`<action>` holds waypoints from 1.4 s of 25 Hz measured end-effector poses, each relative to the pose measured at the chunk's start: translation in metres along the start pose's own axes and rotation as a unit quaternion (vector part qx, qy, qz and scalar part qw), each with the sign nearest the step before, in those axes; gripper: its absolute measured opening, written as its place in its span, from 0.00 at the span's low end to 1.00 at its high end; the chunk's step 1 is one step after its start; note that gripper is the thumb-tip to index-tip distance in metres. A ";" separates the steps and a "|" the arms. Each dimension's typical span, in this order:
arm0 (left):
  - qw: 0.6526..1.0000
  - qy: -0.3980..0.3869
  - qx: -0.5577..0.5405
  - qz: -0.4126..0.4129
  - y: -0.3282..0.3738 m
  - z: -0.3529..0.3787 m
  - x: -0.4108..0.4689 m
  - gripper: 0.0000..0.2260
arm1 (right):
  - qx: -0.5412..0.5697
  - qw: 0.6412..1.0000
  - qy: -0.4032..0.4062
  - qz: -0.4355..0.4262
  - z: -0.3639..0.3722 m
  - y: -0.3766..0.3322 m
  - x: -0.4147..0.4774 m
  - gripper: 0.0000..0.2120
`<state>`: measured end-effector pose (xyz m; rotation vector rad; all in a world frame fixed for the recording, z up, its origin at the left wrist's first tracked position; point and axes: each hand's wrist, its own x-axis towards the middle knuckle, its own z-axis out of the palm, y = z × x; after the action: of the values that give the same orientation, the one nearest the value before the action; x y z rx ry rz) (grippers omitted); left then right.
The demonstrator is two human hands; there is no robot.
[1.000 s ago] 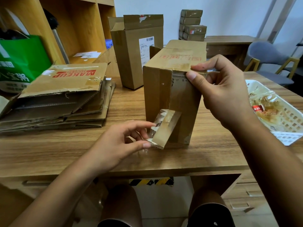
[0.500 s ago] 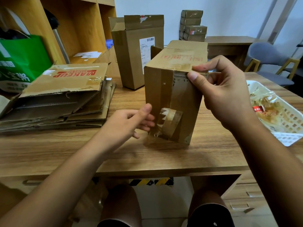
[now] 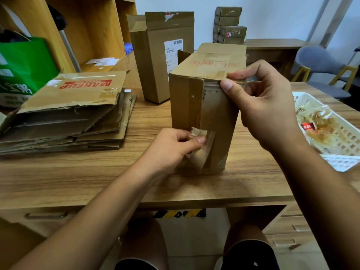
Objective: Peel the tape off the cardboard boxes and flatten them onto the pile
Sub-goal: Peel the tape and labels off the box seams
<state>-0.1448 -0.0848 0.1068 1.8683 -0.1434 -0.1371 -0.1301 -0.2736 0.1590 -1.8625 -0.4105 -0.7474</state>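
Box: the brown box [image 3: 214, 106] stands up on the bench [image 3: 97, 176].
Tape: a loose bit of tape [image 3: 203, 151] sticks out low on the box's front.
Left hand: the left hand [image 3: 171, 147] pinches the tape with curled fingers [image 3: 196, 141].
Right hand: the right hand [image 3: 266, 106] grips the box's top corner.
Pile: the pile [image 3: 68, 117] of flat boxes lies on the left, well apart.
Basket: a white basket [image 3: 346, 141] sits on the right.

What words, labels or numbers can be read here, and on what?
"MAKEUP": red, upside down, on the top flattened brown cardboard sheet of the pile; smaller line beneath unreadable.
White barcode label on the tall open brown box: too small.
Faded red print atop the near upright brown box: unreadable.
White print on the green bag: blurred.
Red tag in the white plastic basket: too small.
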 end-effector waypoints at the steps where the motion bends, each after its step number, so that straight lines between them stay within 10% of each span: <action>1: 1.000 -0.002 0.002 0.001 -0.001 0.000 0.000 0.05 | -0.003 1.000 0.001 0.002 0.001 0.000 0.000 0.08; 11: 0.987 0.025 0.157 -0.031 -0.031 0.006 -0.007 0.08 | -0.001 1.000 0.004 0.015 0.002 -0.002 -0.001 0.10; 22: 0.885 0.062 0.458 0.053 -0.035 0.014 -0.016 0.09 | -0.003 1.000 0.001 0.019 0.003 -0.005 -0.001 0.09; 28: 0.972 0.047 0.222 0.066 -0.040 -0.011 -0.026 0.22 | 0.004 1.000 -0.004 0.025 0.001 -0.004 0.002 0.08; 32: 0.941 0.096 0.258 0.197 -0.047 -0.025 -0.037 0.24 | 0.009 1.000 -0.006 0.020 0.001 -0.002 0.003 0.08; 35: 0.973 0.103 0.164 0.127 -0.036 -0.023 -0.036 0.19 | 0.017 1.000 -0.005 0.019 0.001 0.001 0.004 0.08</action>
<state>-0.1759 -0.0466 0.0801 2.1589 -0.2729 0.2711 -0.1262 -0.2739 0.1605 -1.8383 -0.3913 -0.7014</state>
